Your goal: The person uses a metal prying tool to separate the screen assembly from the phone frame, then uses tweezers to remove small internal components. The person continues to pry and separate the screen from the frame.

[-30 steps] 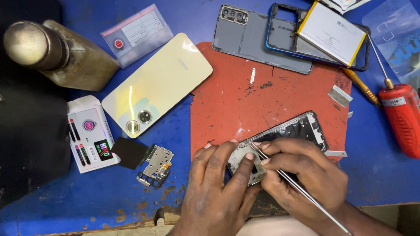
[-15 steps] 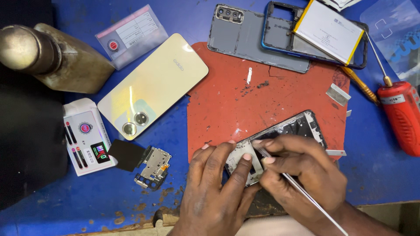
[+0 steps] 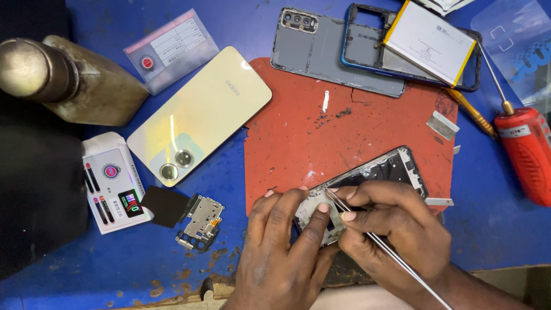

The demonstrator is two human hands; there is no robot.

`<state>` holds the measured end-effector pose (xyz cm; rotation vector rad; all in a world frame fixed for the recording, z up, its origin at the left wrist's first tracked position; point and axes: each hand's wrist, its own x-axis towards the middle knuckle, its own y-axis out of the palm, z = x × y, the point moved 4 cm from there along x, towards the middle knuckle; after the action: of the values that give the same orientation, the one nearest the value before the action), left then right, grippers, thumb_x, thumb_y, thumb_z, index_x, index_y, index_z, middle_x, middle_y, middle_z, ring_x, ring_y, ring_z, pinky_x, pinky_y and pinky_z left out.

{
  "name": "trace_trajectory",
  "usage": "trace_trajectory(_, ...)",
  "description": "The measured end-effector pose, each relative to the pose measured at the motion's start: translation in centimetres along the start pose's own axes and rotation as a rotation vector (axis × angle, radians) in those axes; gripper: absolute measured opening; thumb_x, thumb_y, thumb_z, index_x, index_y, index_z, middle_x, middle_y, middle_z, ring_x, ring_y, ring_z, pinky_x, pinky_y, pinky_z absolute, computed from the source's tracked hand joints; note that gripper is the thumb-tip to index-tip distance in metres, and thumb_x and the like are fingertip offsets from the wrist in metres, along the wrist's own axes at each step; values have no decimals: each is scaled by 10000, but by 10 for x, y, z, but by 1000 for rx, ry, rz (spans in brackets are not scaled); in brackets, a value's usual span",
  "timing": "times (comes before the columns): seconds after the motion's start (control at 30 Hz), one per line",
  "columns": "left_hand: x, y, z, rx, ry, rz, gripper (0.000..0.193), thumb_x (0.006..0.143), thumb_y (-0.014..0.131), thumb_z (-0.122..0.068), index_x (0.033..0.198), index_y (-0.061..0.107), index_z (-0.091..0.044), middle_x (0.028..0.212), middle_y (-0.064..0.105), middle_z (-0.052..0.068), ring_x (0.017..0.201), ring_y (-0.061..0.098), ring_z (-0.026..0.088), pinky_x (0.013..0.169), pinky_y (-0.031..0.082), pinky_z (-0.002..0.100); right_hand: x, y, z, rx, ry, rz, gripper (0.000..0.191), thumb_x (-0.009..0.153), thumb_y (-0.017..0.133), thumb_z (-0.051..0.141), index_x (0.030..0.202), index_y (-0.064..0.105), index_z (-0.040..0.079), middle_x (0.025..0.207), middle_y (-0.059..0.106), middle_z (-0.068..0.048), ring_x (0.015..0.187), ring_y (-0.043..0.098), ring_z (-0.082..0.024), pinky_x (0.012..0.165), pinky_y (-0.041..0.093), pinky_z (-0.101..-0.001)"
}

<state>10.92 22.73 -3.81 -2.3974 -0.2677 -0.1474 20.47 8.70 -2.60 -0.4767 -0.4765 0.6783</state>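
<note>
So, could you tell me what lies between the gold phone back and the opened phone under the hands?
In the head view, only bare red mat separates gold phone back and opened phone.

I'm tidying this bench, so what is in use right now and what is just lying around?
In use: left hand, right hand, tweezers, phone frame, red mat.
Lying about: gold back cover, grey cover, battery, red screwdriver, bottle.

Head view, close, straight down on workbench (image 3: 86, 270)
</note>
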Motion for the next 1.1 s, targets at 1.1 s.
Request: trace_trajectory(1.1,1,22,-19,118,-6,7,558,755,861,-333,1184,674,-29,1322,513,248,1209,482,442,1038,398,654,-21,-100,-47,203,186,-414,227,1048,674,-4,1147,474,35,1018,634,-125,1011,712,-170,943,638,-320)
